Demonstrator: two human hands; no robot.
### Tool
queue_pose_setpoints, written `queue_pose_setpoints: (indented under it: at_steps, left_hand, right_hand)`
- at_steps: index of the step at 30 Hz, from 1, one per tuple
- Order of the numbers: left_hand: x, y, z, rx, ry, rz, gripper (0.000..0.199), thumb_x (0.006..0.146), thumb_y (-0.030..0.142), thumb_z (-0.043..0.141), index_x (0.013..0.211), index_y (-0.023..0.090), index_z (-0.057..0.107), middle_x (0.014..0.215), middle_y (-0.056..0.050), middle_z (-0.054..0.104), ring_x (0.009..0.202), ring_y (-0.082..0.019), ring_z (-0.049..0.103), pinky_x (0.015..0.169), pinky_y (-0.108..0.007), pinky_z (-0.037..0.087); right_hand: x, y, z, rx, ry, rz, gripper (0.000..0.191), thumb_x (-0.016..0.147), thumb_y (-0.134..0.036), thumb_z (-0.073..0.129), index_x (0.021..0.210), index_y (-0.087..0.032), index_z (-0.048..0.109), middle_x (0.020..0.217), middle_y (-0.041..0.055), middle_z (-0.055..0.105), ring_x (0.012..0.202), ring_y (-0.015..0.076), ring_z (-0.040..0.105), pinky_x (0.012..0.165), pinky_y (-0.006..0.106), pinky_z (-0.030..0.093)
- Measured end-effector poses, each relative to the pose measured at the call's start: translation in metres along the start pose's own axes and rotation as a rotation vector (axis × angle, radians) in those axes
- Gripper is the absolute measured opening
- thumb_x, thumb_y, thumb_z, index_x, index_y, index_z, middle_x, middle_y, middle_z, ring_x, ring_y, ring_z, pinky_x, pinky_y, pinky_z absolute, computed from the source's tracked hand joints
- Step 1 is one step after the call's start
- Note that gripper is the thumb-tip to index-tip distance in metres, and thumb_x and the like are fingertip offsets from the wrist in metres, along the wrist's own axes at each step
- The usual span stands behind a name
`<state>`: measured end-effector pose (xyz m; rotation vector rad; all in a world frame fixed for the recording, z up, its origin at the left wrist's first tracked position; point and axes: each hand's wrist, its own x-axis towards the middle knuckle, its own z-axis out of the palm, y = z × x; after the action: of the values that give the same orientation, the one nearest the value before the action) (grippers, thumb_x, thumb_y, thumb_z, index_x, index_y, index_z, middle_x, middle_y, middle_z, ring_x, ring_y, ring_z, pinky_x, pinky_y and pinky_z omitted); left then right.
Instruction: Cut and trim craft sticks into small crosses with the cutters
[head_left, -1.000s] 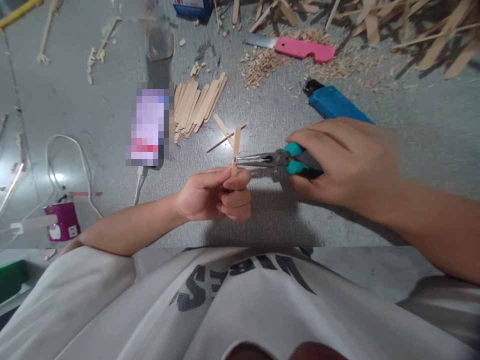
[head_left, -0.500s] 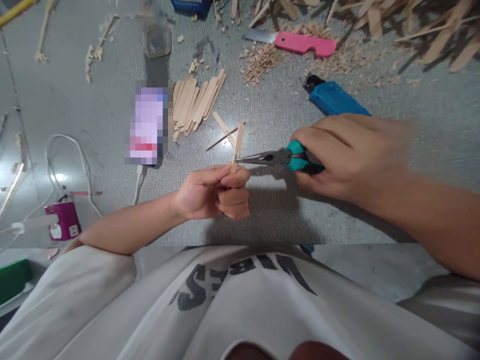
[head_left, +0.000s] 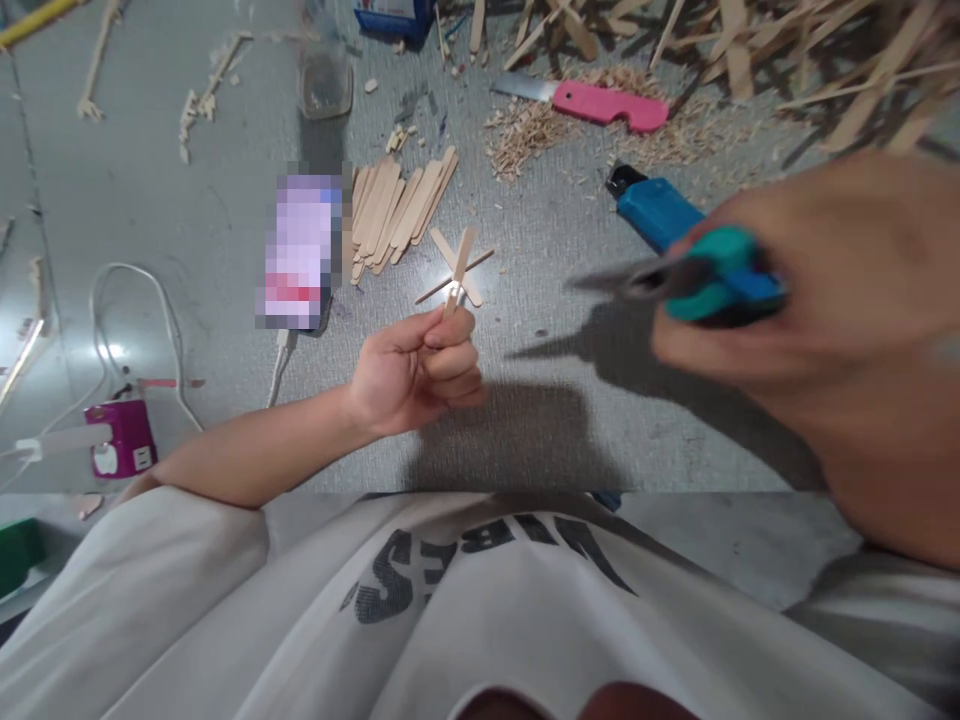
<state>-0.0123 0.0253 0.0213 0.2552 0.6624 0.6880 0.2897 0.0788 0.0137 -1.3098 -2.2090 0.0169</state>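
Observation:
My left hand (head_left: 420, 370) pinches the lower end of a flat wooden craft stick (head_left: 463, 256) between thumb and fingers, its upper end pointing away from me. A pale glint shows on the stick just above my fingertips. My right hand (head_left: 817, 260) grips needle-nose pliers (head_left: 660, 280) with teal handles, held above the table and blurred by motion. Their tips point left, well apart from the stick. Behind the held stick, a loose craft stick (head_left: 442, 243) and a thin dark sliver of wood (head_left: 480, 260) lie crossed on the table.
A row of craft sticks (head_left: 397, 210) lies beside a charging phone (head_left: 304, 245). A pink-handled knife (head_left: 611, 104) rests by wood shavings (head_left: 517, 140), near a blue box cutter (head_left: 656, 208). More sticks (head_left: 750, 50) are heaped at the back right. A purple adapter (head_left: 131, 440) sits at left.
My right hand has pulled the pliers off the stick, moving right and up from the table. My left hand, still holding the stick, has shifted slightly left and away from me.

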Motion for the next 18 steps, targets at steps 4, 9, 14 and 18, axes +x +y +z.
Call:
queue_pose_setpoints:
  at_steps: [4, 9, 14, 18]
  left_hand:
    - [0.002, 0.0, 0.003, 0.0, -0.023, -0.013, 0.061, 0.119, 0.054, 0.04, 0.069, 0.023, 0.021, 0.056, 0.008, 0.008, 0.045, -0.009, 0.012, 0.05, -0.024, 0.031]
    - [0.003, -0.004, 0.006, 0.028, -0.055, -0.068, 0.068, 0.117, 0.065, 0.043, 0.068, 0.023, 0.02, 0.057, 0.008, 0.008, 0.046, -0.009, 0.013, 0.051, -0.026, 0.031]
    - [0.003, -0.007, 0.006, 0.081, -0.097, -0.03, 0.068, 0.115, 0.064, 0.051, 0.069, 0.023, 0.024, 0.058, 0.008, 0.012, 0.047, -0.009, 0.016, 0.052, -0.026, 0.03]
    - [0.002, -0.01, 0.003, 0.083, -0.152, 0.006, 0.064, 0.113, 0.058, 0.06, 0.072, 0.023, 0.027, 0.06, 0.008, 0.015, 0.049, -0.009, 0.018, 0.055, -0.026, 0.03]
  right_hand:
    - [-0.005, -0.018, 0.018, -0.107, 0.021, -0.295, 0.016, 0.084, -0.027, 0.062, 0.096, -0.029, 0.072, 0.08, 0.0036, 0.07, 0.068, 0.0223, 0.06, 0.061, 0.038, 0.038]
    - [-0.013, -0.035, 0.025, -0.142, -0.242, -0.104, 0.032, 0.093, -0.028, 0.059, 0.116, -0.029, 0.079, 0.103, 0.0095, 0.08, 0.092, 0.0325, 0.073, 0.072, 0.042, 0.048]
    - [-0.018, -0.031, 0.029, -0.076, -0.225, -0.12, 0.032, 0.091, -0.03, 0.063, 0.119, -0.027, 0.078, 0.104, 0.0099, 0.08, 0.091, 0.0306, 0.072, 0.069, 0.041, 0.042]
    - [-0.017, -0.034, 0.029, -0.094, -0.255, -0.123, 0.028, 0.093, -0.035, 0.063, 0.116, -0.026, 0.077, 0.101, 0.0109, 0.081, 0.089, 0.0307, 0.073, 0.067, 0.041, 0.04]
